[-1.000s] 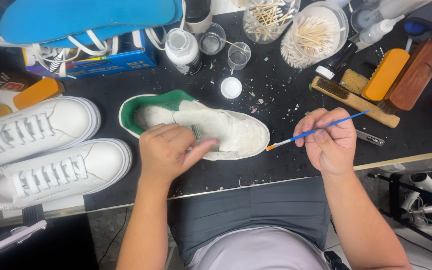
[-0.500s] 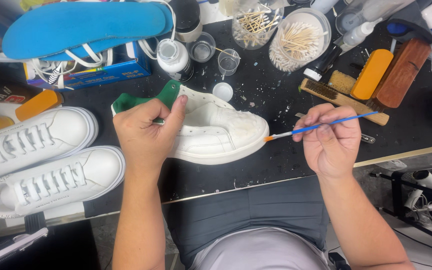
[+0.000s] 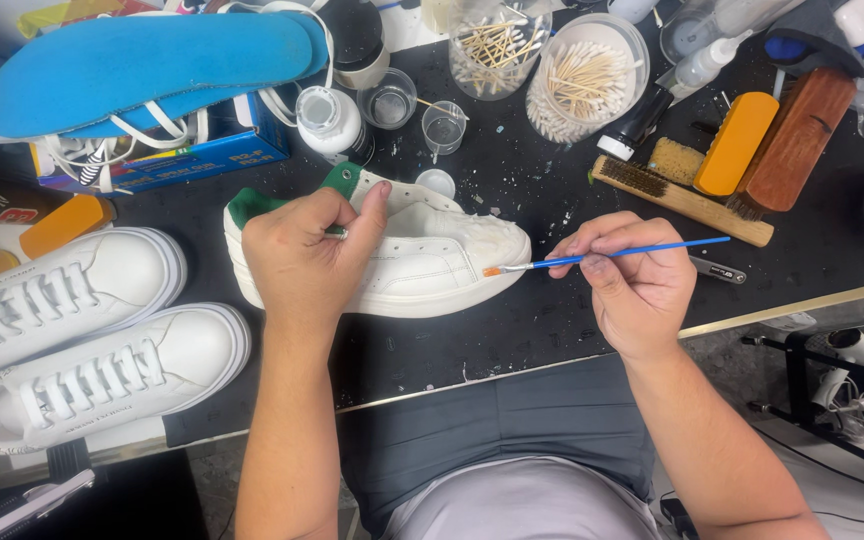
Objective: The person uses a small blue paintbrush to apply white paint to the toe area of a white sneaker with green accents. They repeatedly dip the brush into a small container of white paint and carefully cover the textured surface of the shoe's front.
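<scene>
Head view: my left hand [image 3: 302, 260], fingers clamped on the sneaker [image 3: 422, 262] heel; right hand [image 3: 632, 290] fingers pinch the brush [image 3: 607, 254]. I'd keep strokes light at the toe, sneaker steadied.

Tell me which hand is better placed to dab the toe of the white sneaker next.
The right hand: it holds the blue paintbrush with its tip at the toe of the white sneaker. The left hand grips the sneaker's heel end.

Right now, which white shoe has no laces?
The shoe with the green heel, held by the left hand. The two shoes beside it are laced.
</scene>
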